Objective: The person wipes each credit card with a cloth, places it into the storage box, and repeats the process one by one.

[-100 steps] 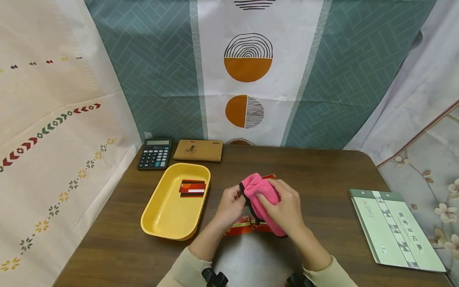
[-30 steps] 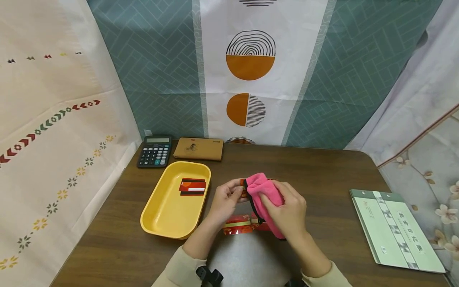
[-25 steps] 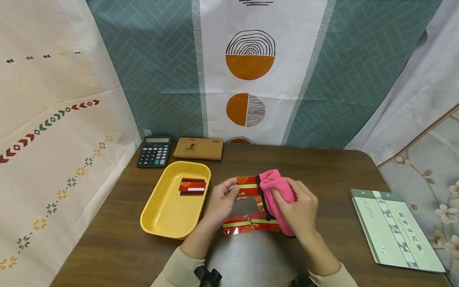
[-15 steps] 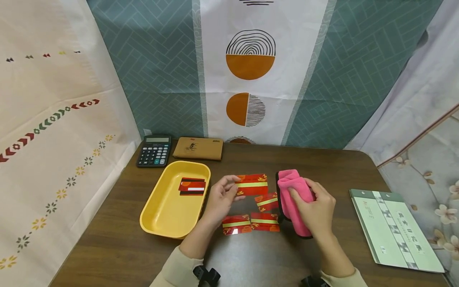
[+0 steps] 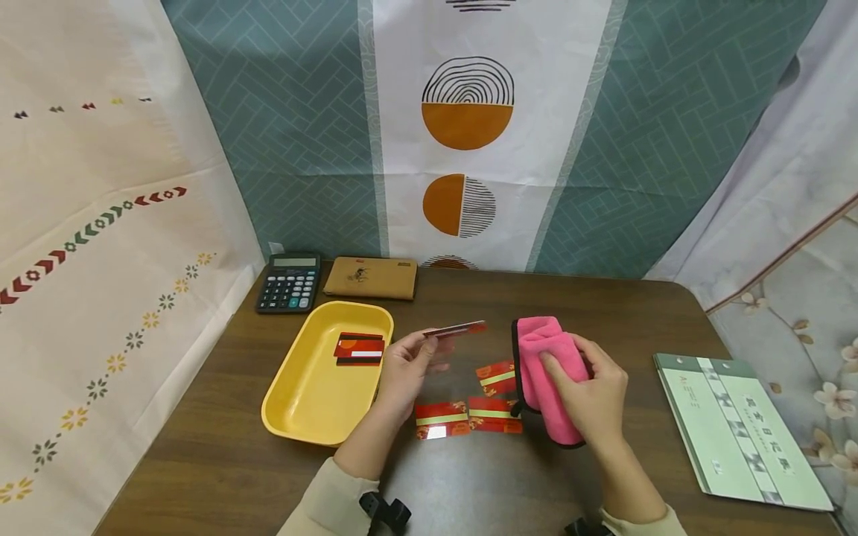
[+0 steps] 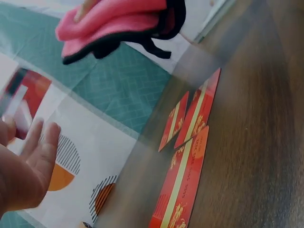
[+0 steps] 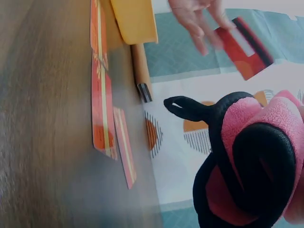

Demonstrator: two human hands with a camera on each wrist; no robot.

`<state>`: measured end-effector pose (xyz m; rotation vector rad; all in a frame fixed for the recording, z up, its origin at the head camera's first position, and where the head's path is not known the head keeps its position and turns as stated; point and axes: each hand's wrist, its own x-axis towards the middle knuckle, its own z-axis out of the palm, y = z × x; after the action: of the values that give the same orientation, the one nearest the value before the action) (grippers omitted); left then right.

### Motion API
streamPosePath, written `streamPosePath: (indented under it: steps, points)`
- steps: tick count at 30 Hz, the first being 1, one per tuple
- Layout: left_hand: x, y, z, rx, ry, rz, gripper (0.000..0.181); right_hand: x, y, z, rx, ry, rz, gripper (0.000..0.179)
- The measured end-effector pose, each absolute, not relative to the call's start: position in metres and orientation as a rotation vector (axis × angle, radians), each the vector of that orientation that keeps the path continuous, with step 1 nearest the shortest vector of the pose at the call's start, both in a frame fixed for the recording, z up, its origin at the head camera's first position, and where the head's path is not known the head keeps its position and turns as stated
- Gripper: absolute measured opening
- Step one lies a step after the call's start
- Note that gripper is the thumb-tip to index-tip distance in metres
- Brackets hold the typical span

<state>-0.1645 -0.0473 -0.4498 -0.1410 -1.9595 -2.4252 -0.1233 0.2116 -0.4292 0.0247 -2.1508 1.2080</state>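
Turned almost edge-on to the head view, the red card (image 5: 461, 329) in my left hand (image 5: 401, 372) no longer shows me the yellow-striped face of a moment ago, and it has drawn a little toward nine o'clock; the pink cloth (image 5: 556, 372), which covered part of it earlier, now stands well apart from it. I take the clock from the three loose red cards (image 5: 494, 421) as its centre.

Farthest left, at ten o'clock, a calculator (image 5: 290, 283) lies on the tabletop (image 5: 623, 320), out of my way, I'd judge. Nearer nine sits the yellow tray (image 5: 295, 417), open and handy to my left hand. Its stacked cards (image 5: 360, 348) lie toward its one o'clock end, too overlapped for me to count. At eleven lies a brown wallet (image 5: 371, 278), closed, so I can't tell what it holds.

At twelve, my left thumb and fingers pinch the card by one end, raised off the tabletop, which leaves most of both faces uncovered. At the centre, two loose cards lie side by side and the third slants at their one o'clock; spread like that, each seems easy to pick up.

Toward two, my right hand (image 5: 598, 387) grips the cloth, folded into what I judge a thick, soft pad. At three, well apart, lies a green folder (image 5: 740, 430).
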Motion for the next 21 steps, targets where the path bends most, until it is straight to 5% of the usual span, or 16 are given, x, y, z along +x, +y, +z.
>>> streamPosePath:
  steps: [5,13,21]
  points:
    - [-0.165,-0.046,-0.451,0.026,-1.924,-2.489,0.026,-0.119,0.197,-0.422,0.113,-2.128,1.320,0.039]
    - [-0.155,-0.025,-0.451,-0.118,-1.950,-2.567,0.031,-0.113,0.156,-0.402,0.200,-2.104,1.515,0.037]
    - [-0.142,-0.012,-0.450,-0.201,-2.030,-2.523,0.026,-0.122,0.139,-0.428,0.357,-2.105,1.111,0.042]
